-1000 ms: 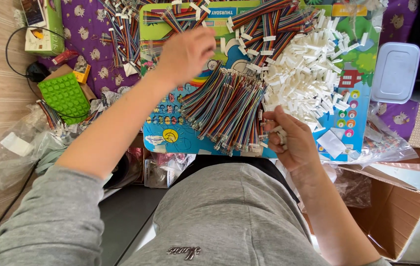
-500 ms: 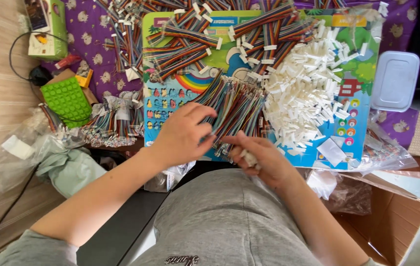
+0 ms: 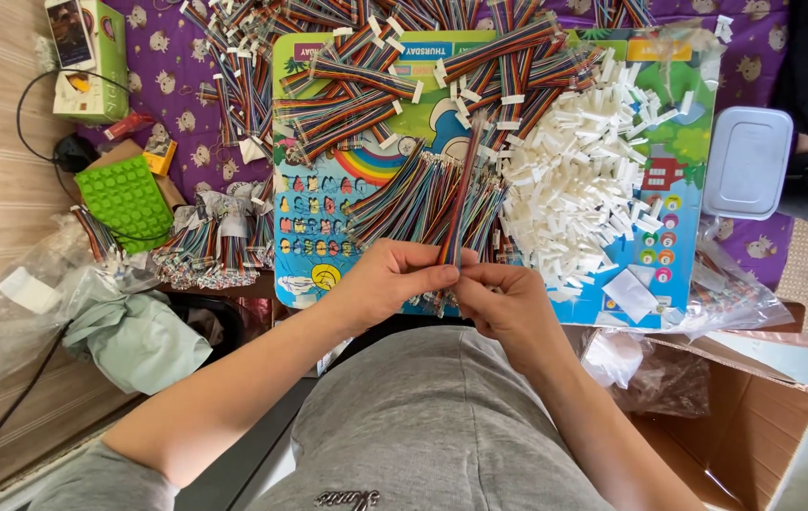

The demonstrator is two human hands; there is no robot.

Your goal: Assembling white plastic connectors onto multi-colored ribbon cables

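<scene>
My left hand (image 3: 387, 282) and my right hand (image 3: 510, 301) meet at the near edge of a colourful board (image 3: 304, 203). Both pinch the near end of one multicoloured ribbon cable (image 3: 461, 185), which points away from me over a loose pile of similar cables (image 3: 404, 203). A heap of small white plastic connectors (image 3: 579, 185) lies on the board to the right of the cable. Finished cables with white ends (image 3: 366, 85) are stacked at the board's far side.
A green bumpy mat (image 3: 124, 201) and a green box with a phone (image 3: 87, 52) lie at the left. A lidded clear container (image 3: 747, 163) sits at the right, an open cardboard box (image 3: 754, 416) near right, plastic bags (image 3: 35, 303) near left.
My left hand came back from the far stack to the near edge. Both hands now hold one cable stretched away from me; earlier my right hand rested alone by the pile.
</scene>
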